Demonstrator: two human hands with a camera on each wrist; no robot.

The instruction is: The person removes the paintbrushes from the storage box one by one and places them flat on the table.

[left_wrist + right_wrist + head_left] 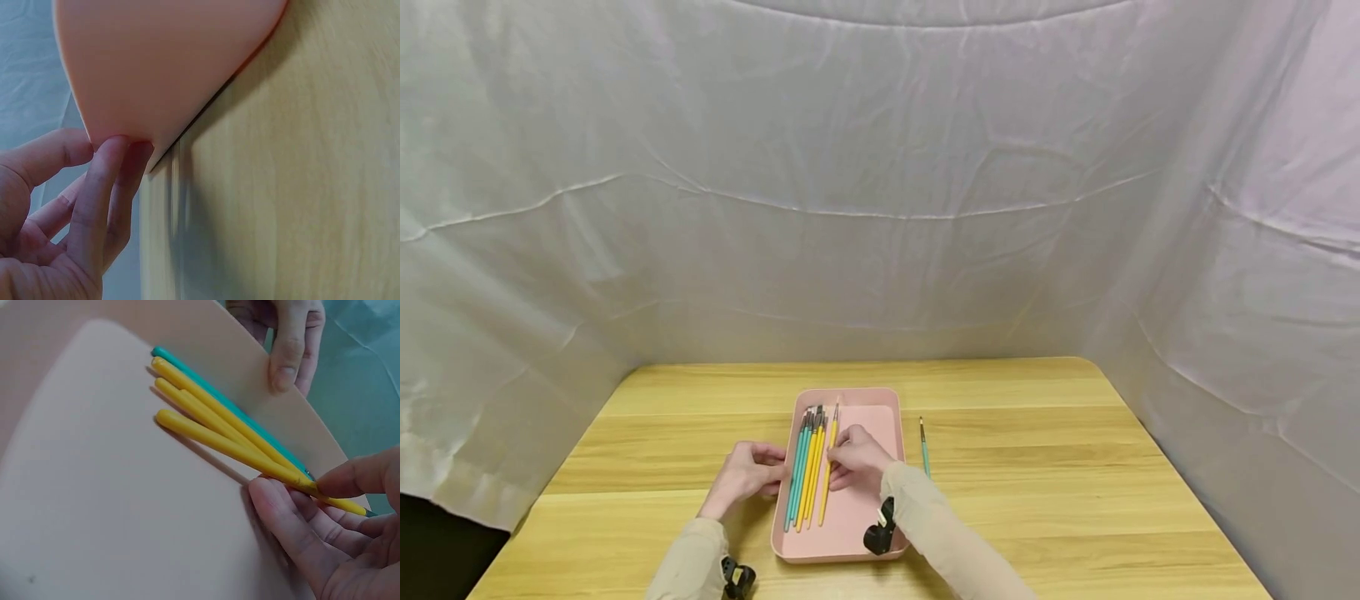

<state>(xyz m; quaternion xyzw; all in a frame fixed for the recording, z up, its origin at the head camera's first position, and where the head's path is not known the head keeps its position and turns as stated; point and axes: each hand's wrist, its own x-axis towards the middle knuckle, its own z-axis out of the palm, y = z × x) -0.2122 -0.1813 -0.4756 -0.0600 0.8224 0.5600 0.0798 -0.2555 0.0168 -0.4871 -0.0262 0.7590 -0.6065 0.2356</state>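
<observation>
A yellow paintbrush (826,492) is pinched between the thumb and fingers of a person's right hand (859,457), the right forearm extended over the near right part of a pink tray (863,521). The tray's wall is gripped by the curled left hand (741,479), its forearm angled in from the near left. Both arms are covered by cream sleeves (955,542), and a small black device (880,527) is worn at each wrist. The tray is set on a wood-grain bench (1075,492), which is enclosed behind and at the sides by pale grey fabric (887,283). The pinched brush is held just left of the right hand, bristles pointed away from the person. Between the two hands, teal brushes (796,483) and other yellow brushes (812,475) are lined up inside the tray. Right of the right hand, a lone teal brush (926,457) is seen on the bench.
</observation>
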